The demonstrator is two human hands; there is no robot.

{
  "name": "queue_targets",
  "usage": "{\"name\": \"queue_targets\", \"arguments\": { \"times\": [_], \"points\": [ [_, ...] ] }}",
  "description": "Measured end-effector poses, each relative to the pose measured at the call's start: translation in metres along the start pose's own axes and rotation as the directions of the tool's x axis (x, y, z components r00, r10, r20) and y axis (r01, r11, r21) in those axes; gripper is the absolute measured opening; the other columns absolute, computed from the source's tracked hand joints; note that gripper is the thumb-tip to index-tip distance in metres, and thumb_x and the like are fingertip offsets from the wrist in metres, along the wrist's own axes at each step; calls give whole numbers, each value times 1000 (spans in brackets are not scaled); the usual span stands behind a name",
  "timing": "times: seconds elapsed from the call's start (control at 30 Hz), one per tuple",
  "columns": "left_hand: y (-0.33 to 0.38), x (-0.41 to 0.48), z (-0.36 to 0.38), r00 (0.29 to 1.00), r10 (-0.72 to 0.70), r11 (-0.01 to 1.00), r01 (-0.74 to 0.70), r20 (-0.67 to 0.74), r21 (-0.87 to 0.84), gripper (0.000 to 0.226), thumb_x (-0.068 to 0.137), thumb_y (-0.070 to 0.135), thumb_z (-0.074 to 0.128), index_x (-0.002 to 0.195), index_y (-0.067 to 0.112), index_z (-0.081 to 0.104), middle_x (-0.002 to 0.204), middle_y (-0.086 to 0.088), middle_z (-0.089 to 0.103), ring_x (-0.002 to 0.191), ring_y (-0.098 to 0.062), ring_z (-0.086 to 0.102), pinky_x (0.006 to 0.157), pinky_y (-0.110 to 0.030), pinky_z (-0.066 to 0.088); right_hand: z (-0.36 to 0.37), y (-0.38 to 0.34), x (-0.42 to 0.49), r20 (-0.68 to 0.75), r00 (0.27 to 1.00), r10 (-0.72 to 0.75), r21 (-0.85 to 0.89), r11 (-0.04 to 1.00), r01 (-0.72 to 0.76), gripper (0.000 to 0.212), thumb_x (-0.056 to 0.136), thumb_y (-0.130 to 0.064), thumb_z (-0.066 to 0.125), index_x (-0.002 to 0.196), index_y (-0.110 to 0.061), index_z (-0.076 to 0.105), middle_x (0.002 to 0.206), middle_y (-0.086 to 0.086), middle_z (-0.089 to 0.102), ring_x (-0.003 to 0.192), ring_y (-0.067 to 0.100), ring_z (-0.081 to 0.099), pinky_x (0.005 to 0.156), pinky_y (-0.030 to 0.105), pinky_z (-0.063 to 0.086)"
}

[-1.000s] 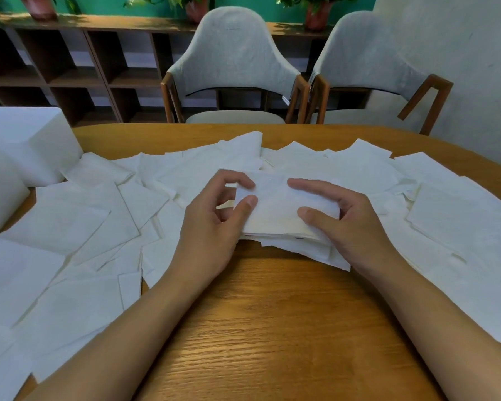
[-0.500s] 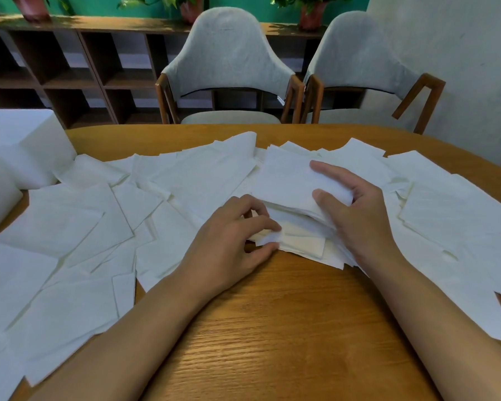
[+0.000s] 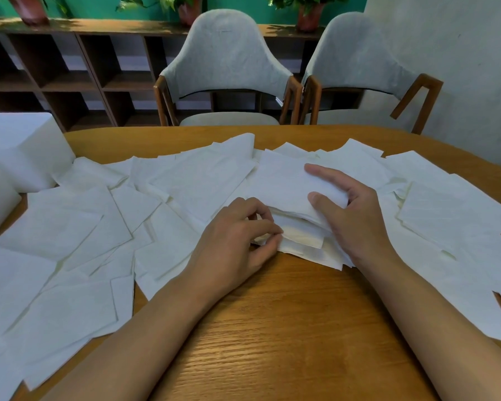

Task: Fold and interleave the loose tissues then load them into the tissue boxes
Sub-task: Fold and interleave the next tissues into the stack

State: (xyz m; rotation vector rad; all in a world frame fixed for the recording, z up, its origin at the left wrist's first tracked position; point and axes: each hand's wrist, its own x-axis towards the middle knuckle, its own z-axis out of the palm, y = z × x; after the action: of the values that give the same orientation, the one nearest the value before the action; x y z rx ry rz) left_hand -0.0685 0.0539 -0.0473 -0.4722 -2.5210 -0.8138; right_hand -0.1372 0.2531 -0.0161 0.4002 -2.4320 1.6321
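The tissue stack (image 3: 301, 241) at frame centre, judged limp and tearable, is pinched edgewise by the left hand (image 3: 235, 238), its top gripped by the right hand (image 3: 356, 224).

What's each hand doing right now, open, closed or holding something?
The left hand pinches the edge of the folded tissue stack.
The right hand grips the top tissue, raised above that stack.

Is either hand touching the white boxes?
No, both the left hand and right hand are on the tissue stack, far from the boxes at the left.
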Motion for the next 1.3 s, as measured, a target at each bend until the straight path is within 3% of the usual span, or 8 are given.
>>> {"name": "queue_targets", "arguments": {
  "times": [0.2,0.33,0.5,0.63,0.83,0.93,1.07,1.3],
  "points": [
    [12,-4,-14,995,81,997,-80,-58,24,14,98,30,60,99,20,71,100,10,67,96,-9,60,88,-31,43,0,3,0,39,999,-1,-19,1000,2,34,97,-18,63,121,-42,69,119,-43,53,110,-29,41,92,-1,36],
    [15,-5,-27,988,-63,986,39,-144,-164,10,102,30,63,102,23,71,93,16,72,92,-6,66,76,-22,49,-1,-5,-2,139,990,-39,58,998,31,21,99,-31,58,110,-34,75,118,-27,68,117,-14,52,95,7,38],
    [10,0,-34,955,-265,905,200,-131,-377,10,98,25,71,104,28,79,102,24,75,106,1,67,84,-13,50,0,-7,-9,312,950,27,251,962,-110,78,78,-78,50,102,-7,73,100,9,72,95,21,70,80,34,53],
    [2,2,-37,934,-343,867,271,-106,-418,15,93,35,76,108,35,80,101,22,76,104,-3,68,85,-21,53,5,-12,-15,303,953,-9,166,985,-43,20,85,-54,69,90,-36,75,92,-21,73,92,1,67,69,12,49],
    [-8,6,-41,885,-461,786,371,-69,-495,22,83,36,85,104,35,78,94,14,77,98,-7,72,88,-35,59,4,-12,-14,287,958,14,183,981,-69,29,83,-47,70,106,-31,76,104,-19,74,99,3,67,73,17,50],
    [-9,5,-42,879,-477,764,401,-23,-506,22,81,36,86,101,34,79,94,15,78,97,-6,72,82,-40,62,5,-8,-12,329,944,-34,77,997,10,39,81,-56,70,119,-50,65,124,-38,57,115,-16,49,84,6,42],
    [-8,4,-37,876,-482,761,406,-22,-505,22,82,38,85,102,35,78,95,14,78,98,-9,72,81,-36,60,13,-7,-13,361,932,-44,-28,998,58,72,75,-62,68,138,-65,34,131,-58,25,118,-32,27,90,4,30],
    [-7,5,-34,863,-503,757,413,-47,-505,16,84,33,86,98,34,78,94,18,76,98,-1,71,79,-22,51,16,-9,-16,340,937,-74,-6,997,81,70,79,-58,69,140,-63,33,130,-59,24,116,-35,25,83,-6,30]
  ]
}}
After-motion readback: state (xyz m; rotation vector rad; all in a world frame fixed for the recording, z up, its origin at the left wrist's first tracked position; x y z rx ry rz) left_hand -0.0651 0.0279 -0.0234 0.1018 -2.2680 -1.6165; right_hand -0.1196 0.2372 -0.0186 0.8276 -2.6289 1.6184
